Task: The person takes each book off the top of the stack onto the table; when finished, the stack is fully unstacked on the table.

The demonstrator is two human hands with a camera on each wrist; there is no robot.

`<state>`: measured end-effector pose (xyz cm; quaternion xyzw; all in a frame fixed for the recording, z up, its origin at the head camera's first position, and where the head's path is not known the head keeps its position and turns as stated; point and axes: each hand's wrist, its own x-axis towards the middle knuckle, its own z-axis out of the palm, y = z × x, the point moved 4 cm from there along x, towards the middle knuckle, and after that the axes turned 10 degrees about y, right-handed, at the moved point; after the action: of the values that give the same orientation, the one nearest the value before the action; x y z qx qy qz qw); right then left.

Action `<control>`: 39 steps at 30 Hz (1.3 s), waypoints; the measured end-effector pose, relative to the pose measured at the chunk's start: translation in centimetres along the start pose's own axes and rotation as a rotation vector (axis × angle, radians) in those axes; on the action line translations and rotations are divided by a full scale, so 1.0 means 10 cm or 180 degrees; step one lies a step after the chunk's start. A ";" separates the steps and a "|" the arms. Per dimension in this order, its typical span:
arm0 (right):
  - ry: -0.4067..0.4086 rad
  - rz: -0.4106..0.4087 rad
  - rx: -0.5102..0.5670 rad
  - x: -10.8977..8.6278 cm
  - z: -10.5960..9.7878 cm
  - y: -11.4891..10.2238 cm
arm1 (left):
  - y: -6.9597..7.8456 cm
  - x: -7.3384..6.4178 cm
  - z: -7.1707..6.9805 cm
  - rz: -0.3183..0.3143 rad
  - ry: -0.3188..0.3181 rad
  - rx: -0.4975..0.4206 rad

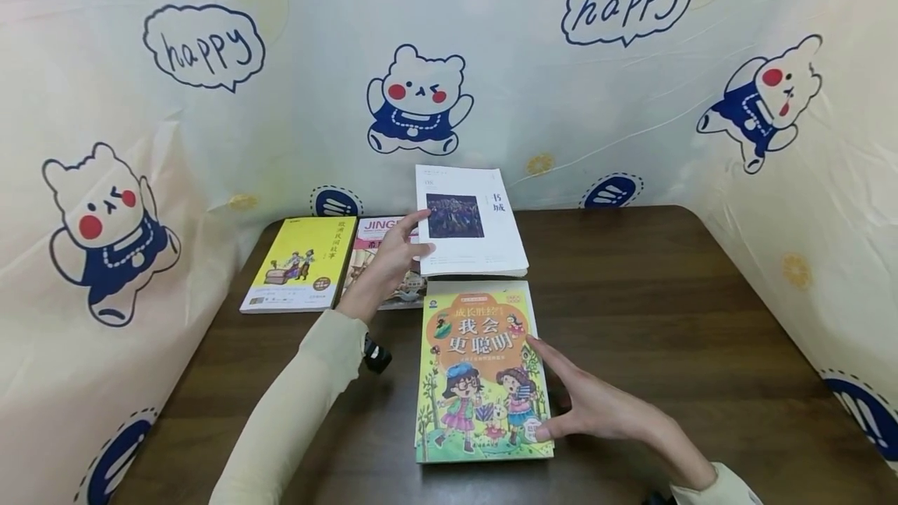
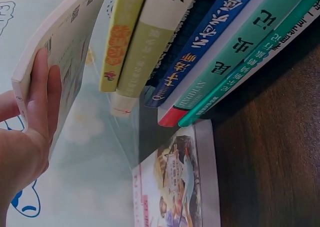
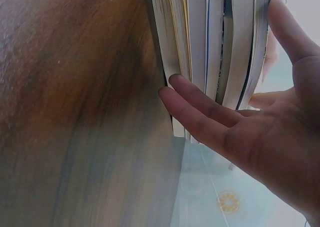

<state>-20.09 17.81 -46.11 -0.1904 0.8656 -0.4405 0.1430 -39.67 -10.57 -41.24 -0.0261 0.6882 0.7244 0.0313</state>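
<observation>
A white book [image 1: 470,217] with a dark picture on its cover is gripped at its left edge by my left hand [image 1: 396,259]. In the left wrist view the book [image 2: 75,52] is raised, with fingers against its underside. Below it in the head view lies a stack of several books, topped by a yellow-green children's book [image 1: 484,372]. My right hand [image 1: 596,404] is at the stack's right side, thumb by the top cover's lower corner. Its fingers [image 3: 200,122] extend loosely along the page edges [image 3: 215,42] in the right wrist view.
To the left, a yellow book [image 1: 298,263] lies flat on the dark wooden table [image 1: 631,294]. Beside it a pink-and-white book [image 1: 372,244] is partly covered by my left hand. A printed curtain [image 1: 302,123] hangs around the table's back and sides.
</observation>
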 end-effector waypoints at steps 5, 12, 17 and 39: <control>0.0009 -0.0013 -0.0020 -0.01 -0.01 0.00 | -0.07 0.09 0.08 -0.0021 0.0012 0.0029; -0.0027 0.0003 0.0002 -0.01 -0.01 -0.01 | -0.16 0.16 0.13 -0.0198 0.0040 0.0120; -0.0036 -0.0035 0.0018 -0.01 0.00 -0.01 | -0.21 0.20 0.14 -0.0161 0.0016 0.0249; -0.0035 0.0002 0.0011 0.00 0.02 -0.04 | -0.45 0.39 0.08 -0.0319 0.0003 0.0642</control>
<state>-19.92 17.45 -45.88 -0.1922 0.8641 -0.4409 0.1482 -43.14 -9.54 -46.01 -0.0575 0.7555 0.6489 0.0697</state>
